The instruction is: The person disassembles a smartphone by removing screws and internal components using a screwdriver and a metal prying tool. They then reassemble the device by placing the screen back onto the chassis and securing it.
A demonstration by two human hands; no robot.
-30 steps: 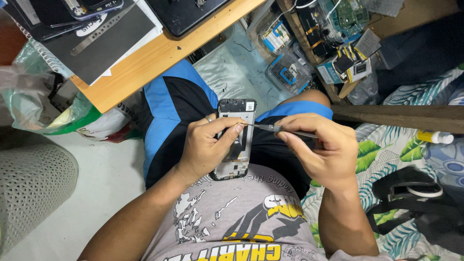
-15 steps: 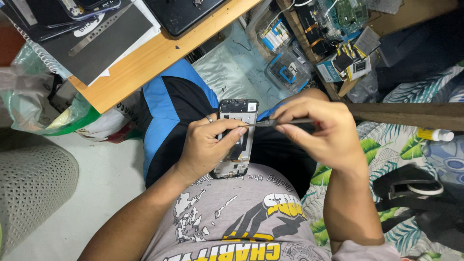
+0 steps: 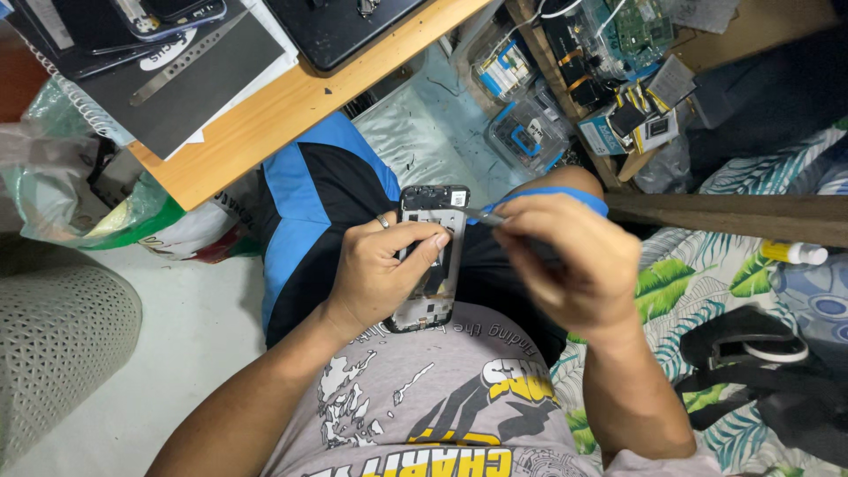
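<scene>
**Working a tool into the opened phone on my lap**

I am gripping the opened phone frame (image 3: 431,258) in my left hand (image 3: 382,276), fingers curled round its left edge and 1 fingertip pressing near its middle, so the frame is resting upright against my thigh, above the hem of my grey printed shirt (image 3: 415,415). My right hand (image 3: 570,265) is closing round a thin dark tool (image 3: 495,217), and I am bringing its tip toward the upper right edge of the frame; whether the tip is touching I cannot tell. I judge that I am in the middle of picking or prying at something small inside the frame. The next move is calling for a steady left grip and a light, well-aimed touch, since the tip is fine and the parts are small.

Beyond my knees, the wooden bench (image 3: 291,106) is carrying a dark tray and flat panels. To the right, clear parts boxes (image 3: 521,132) are sitting beside a shelf of circuit boards, and a leaf-patterned cloth (image 3: 689,291) is lying under my right arm.
</scene>
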